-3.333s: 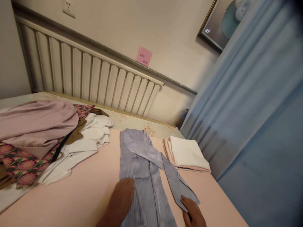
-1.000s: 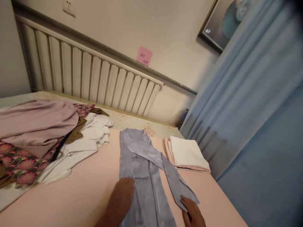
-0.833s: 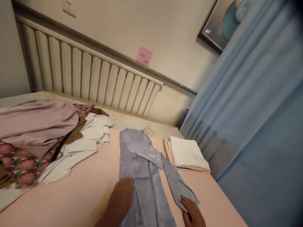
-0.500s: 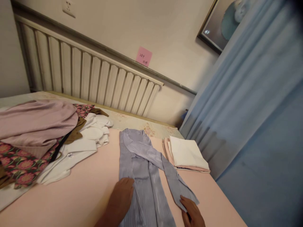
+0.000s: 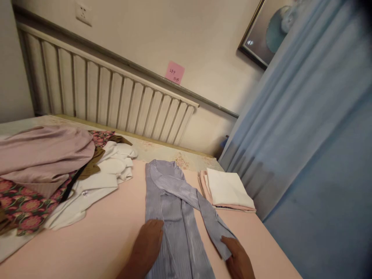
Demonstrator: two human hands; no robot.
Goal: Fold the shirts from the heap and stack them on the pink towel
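A blue-grey, finely striped long-sleeved shirt (image 5: pixel 174 209) lies lengthwise before me, its left side folded in and one sleeve (image 5: pixel 207 213) slanting across it and out to the right. At the shirt's left edge, my left hand (image 5: pixel 149 238) is closed on the fabric; the fingertips rest against it and are partly hidden. Over at the sleeve's cuff, my right hand (image 5: pixel 236 254) grips the cloth, with fingers on top and the thumb out of sight beneath.
To the left is a loose heap of clothes: a mauve satin garment (image 5: pixel 49 151), floral cloth (image 5: pixel 31 205) and white garments (image 5: pixel 99 180). A folded stack with white cloth on top (image 5: pixel 229 188) sits right of the shirt. A blue curtain (image 5: pixel 290 128) hangs beside it; a radiator (image 5: pixel 107 93) stands behind.
My right hand has shifted slightly with the cuff, and its fingers now cover more of the sleeve's end. My left hand stays at the shirt's edge. The view has tilted slightly.
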